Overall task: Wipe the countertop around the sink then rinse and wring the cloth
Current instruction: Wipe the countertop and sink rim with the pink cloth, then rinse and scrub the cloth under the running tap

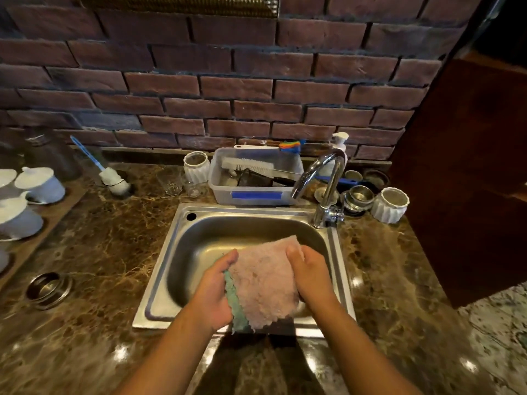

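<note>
- Your left hand [215,292] & right hand [309,276] both grip the cloth [263,283], one on each side edge, held spread over the sink basin.
- Cloth's fluffy, pinkish on top w/ a teal underside peeking out by your left palm.
- Sink [182,246] is stainless steel, rounded-rectangle bowl, set into glossy brown marble countertop [108,252].
- Curved chrome faucet [325,183] at the back right corner.
- Behind the sink: clear plastic tub [256,192] w/ blue tape, holding a white bristle brush [246,165] + dark utensils.
- Ribbed white jar [389,205] far right, rough brick wall [228,89] at the back.
</note>
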The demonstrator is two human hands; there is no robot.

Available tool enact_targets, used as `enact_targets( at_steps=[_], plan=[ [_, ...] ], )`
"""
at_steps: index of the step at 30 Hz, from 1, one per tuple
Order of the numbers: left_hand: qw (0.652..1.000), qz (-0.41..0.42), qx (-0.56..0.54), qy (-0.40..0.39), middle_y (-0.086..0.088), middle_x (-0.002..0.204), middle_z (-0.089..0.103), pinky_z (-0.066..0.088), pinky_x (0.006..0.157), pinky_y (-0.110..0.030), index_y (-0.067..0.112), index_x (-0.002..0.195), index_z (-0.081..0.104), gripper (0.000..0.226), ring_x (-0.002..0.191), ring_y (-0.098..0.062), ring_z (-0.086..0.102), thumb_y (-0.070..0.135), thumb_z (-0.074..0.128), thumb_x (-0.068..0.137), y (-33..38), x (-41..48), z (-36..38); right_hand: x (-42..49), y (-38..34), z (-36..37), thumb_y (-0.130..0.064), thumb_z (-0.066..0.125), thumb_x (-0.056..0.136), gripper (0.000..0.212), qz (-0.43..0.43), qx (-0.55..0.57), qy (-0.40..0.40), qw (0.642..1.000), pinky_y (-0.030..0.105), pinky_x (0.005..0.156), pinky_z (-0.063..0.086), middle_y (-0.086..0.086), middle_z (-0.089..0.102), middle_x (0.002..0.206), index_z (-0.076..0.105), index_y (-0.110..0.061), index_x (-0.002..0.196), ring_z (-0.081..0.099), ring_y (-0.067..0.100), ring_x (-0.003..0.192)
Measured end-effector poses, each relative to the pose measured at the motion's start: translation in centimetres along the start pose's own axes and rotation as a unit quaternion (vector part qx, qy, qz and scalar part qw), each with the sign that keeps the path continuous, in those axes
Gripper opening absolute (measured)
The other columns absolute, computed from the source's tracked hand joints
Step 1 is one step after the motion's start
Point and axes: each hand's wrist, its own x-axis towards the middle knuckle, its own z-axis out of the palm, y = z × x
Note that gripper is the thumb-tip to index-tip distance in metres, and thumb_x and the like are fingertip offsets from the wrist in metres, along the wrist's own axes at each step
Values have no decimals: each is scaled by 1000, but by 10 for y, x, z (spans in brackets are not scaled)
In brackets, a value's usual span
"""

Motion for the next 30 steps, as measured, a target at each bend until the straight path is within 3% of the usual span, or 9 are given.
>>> enact_targets(
  at_steps=[3,8,11,15,17,20,24,27,30],
  plan=[
    [1000,-9,-14,-6,-21,126,69,54,94,-50,11,115,76,49,115,-41,67,48,50,97,-5,22,18,24,8,-20,-39,52,98,27,-10,-14,11,1000,17,56,40,-9,64,72,66,-25,80,60,0,65],
    [1000,-27,1,-14,-21,131,66,50,97,-49,9,127,69,51,113,-40,68,39,58,87,2,61,33,83,29,-57,-26,57,98,21,-6,66,7,998,18,55,49,-2,69,72,69,-13,85,63,5,63],
    [999,-37,-6,-21,-20,129,66,49,96,-49,11,132,66,53,112,-39,66,38,59,87,10,84,32,131,51,-84,-24,55,99,16,24,124,92,988,28,57,52,9,71,81,65,-14,91,65,17,67],
    [998,-56,-29,-25,-17,133,62,39,107,-50,16,140,60,55,127,-37,56,44,55,93,20,106,29,195,79,-109,-36,54,98,14,38,52,178,982,48,75,53,9,69,96,61,-24,96,64,26,86],
    [996,-68,-43,-22,-15,142,57,32,116,-52,13,140,60,56,137,-39,48,45,56,94,24,115,29,219,87,-112,-46,49,98,25,40,-10,181,983,39,73,51,-2,67,95,60,-25,106,63,22,91],
    [998,-57,-26,-26,-16,137,62,40,109,-53,12,134,65,57,128,-39,58,45,59,88,27,127,25,249,93,-108,-51,43,99,39,37,-27,163,986,32,74,43,-3,66,98,62,-20,113,61,17,91],
    [998,-53,-16,-20,-17,124,70,51,97,-50,12,129,69,54,112,-37,68,44,60,86,30,137,20,270,98,-89,-52,37,100,34,67,22,169,983,33,73,46,-3,71,92,61,-28,95,63,13,84],
    [999,-46,-18,-16,-18,123,70,54,94,-50,12,129,69,53,110,-37,69,45,60,88,31,143,19,278,104,-73,-45,33,104,45,54,46,210,975,29,65,41,-4,66,72,61,-21,78,60,14,70],
    [999,-40,-3,-26,-17,120,71,55,91,-46,13,127,70,52,108,-34,70,48,55,92,30,147,15,284,109,-65,-46,30,104,52,60,21,248,967,32,67,38,-6,60,66,60,-16,74,57,21,69]
  ],
)
